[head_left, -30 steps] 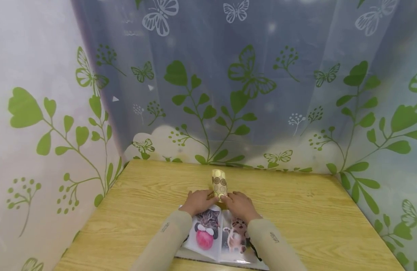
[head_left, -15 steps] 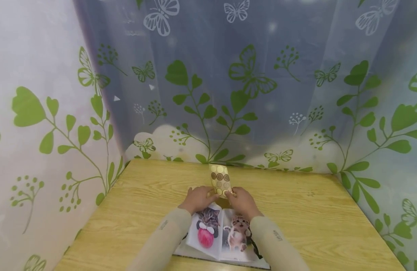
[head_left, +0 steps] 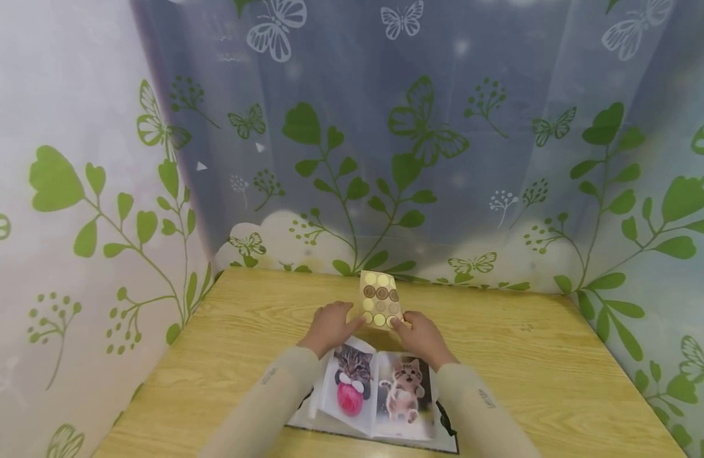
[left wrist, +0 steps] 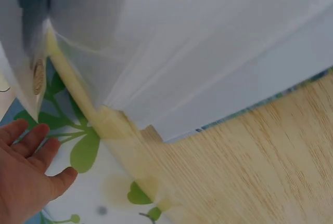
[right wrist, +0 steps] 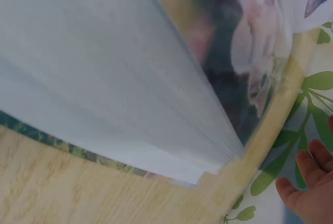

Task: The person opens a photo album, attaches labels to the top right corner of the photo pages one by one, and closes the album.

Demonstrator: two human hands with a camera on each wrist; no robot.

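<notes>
Leaning into the head view, we catch the sticker sheet (head_left: 381,298) face-on, rows of yellow and brown circles all readable, raised at 12 o'clock of the open album (head_left: 310,416)! From the left wrist it shrinks to a narrow slanting strip with one brown ring, just beside the fingers at 9 o'clock; what that view does offer is the loose fan of white page edges (left wrist: 182,83) and the coloured rim of the cover beneath. Over to the right wrist: more page edges, plus a kitten picture seen obliquely on a glossy page

Now the hands, and they're apart, one on each side of the sheet! The right hand (head_left: 425,338), at 1 o'clock of the album, pinches the lower corner at the sheet's 5 o'clock, thumb across the front. The left hand (head_left: 329,327), out at 11 o'clock, has its fingers spread and loosely extended, thumb tip right at the 7 o'clock corner; whether it touches, I can't tell

Below them, the album lies on the wooden table (head_left: 214,356), a cat with a pink ball (head_left: 350,399) on the 9 o'clock page, a kitten (head_left: 406,388) on the 3 o'clock page
</notes>
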